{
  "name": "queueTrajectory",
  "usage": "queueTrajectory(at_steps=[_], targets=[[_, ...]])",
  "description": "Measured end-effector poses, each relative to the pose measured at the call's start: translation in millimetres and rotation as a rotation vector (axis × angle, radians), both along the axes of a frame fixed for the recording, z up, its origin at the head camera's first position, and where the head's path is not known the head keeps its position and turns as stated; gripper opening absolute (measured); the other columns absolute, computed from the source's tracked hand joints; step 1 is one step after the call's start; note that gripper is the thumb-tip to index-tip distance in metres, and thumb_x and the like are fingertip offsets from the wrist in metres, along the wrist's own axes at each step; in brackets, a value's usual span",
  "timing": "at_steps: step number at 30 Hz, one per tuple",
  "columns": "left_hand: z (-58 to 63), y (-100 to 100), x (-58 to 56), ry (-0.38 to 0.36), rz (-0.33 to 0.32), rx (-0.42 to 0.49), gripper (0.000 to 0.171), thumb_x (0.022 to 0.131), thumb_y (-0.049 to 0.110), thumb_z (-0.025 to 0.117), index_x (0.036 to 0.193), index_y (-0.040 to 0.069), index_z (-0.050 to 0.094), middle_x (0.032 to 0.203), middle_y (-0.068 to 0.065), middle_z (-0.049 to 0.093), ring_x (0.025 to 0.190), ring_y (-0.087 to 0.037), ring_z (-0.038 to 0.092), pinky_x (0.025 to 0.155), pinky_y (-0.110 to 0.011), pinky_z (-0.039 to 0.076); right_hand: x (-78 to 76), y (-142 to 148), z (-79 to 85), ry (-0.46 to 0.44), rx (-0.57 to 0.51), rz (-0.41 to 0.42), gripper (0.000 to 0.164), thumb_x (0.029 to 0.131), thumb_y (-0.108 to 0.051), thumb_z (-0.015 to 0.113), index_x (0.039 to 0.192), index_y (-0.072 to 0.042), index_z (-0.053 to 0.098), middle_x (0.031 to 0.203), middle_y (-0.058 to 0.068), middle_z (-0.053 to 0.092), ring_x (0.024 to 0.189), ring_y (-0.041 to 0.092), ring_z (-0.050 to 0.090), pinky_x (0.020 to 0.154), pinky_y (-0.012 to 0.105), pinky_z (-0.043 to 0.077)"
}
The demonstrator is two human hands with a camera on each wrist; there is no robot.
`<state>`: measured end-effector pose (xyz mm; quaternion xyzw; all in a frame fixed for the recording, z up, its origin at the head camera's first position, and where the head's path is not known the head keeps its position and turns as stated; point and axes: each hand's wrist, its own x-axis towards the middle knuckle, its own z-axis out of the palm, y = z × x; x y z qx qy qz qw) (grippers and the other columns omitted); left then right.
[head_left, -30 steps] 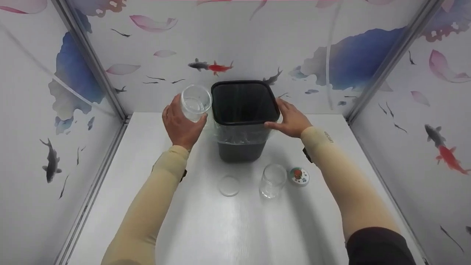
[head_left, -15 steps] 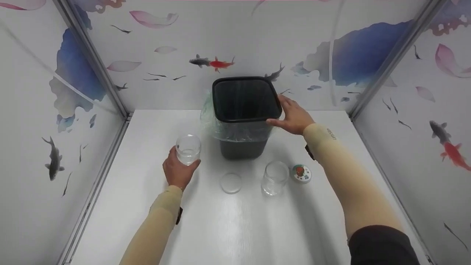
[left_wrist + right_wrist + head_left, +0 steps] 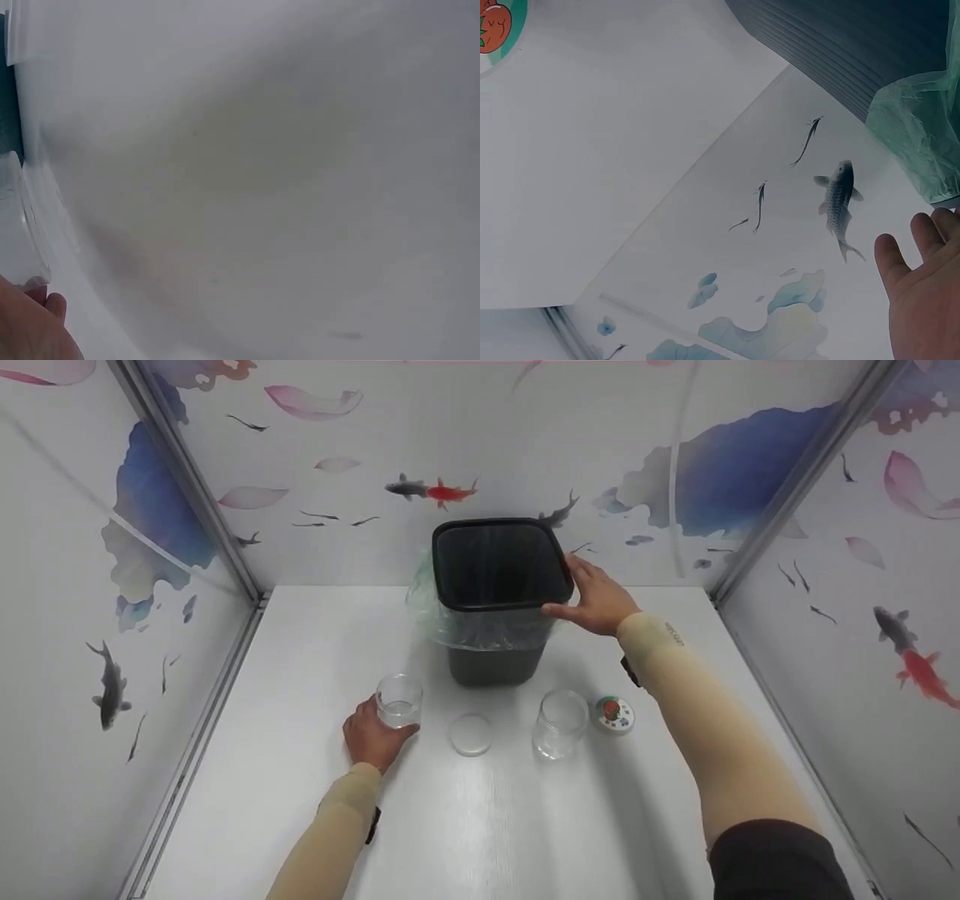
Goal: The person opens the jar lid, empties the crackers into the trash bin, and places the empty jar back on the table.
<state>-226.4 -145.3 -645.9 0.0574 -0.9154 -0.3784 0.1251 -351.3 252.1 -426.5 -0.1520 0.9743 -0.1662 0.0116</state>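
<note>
My left hand [image 3: 377, 739] curls round a clear jar [image 3: 399, 694] on the left of the white table, thumb on its near right side. The left wrist view catches only part of that jar [image 3: 16, 232] and some fingers. At the back, my right hand [image 3: 598, 598] touches the front right corner of a dark grey trash bin [image 3: 495, 664], its thumb and fingers spread and fairly straight. A thin plastic bag [image 3: 480, 630] hangs folded over the bin's rim. In the right wrist view, fingertips [image 3: 922, 229] meet the bin's edge beside the greenish bag [image 3: 922, 135].
A second clear jar [image 3: 560, 727] stands in front of the bin, to the right. Beside it lies a white round lid [image 3: 615, 715] with a printed picture. A clear round disc [image 3: 471, 734] lies between the jars. Patterned panels [image 3: 337, 435] enclose the back and sides.
My left hand has brought the clear jar from beside the bin's rim down toward me, then slightly right. The right hand has stayed at the bin's corner.
</note>
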Motion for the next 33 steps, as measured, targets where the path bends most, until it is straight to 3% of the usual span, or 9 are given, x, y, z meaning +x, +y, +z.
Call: queueTrajectory(at_steps=[8, 23, 33], targets=[[-10.7, -2, -0.3, 0.005, -0.040, -0.037, 0.092, 0.068, 0.033, 0.090, 0.142, 0.002, 0.047, 0.132, -0.019, 0.059, 0.124, -0.033, 0.052, 0.114, -0.048, 0.017, -2.4, 1, -1.6, 0.008, 0.013, 0.023, 0.114, 0.080, -0.085, 0.048, 0.161, -0.015, 0.007, 0.165, 0.010, 0.013, 0.148, 0.035, 0.018, 0.116, 0.055, 0.021], [-15.8, -10, 1.3, 0.002, -0.045, -0.062, 0.099, 0.068, 0.035, 0.091, 0.145, -0.002, 0.041, 0.136, -0.024, 0.055, 0.128, -0.036, 0.050, 0.114, -0.050, 0.020, -4.0, 1, -3.5, 0.007, 0.008, 0.032, 0.115, 0.080, -0.084, 0.049, 0.161, -0.014, 0.005, 0.165, 0.012, 0.012, 0.148, 0.036, 0.018, 0.116, 0.055, 0.021], [-18.9, -17, 3.7, -0.066, -0.093, -0.112, 0.113, 0.067, 0.047, 0.089, 0.149, -0.006, 0.033, 0.143, -0.027, 0.047, 0.134, -0.040, 0.042, 0.115, -0.048, 0.020, -1.4, 2, -3.7, 0.016, -0.002, 0.040, 0.113, 0.082, -0.082, 0.050, 0.161, -0.014, 0.005, 0.165, 0.011, 0.013, 0.148, 0.033, 0.018, 0.116, 0.053, 0.022]])
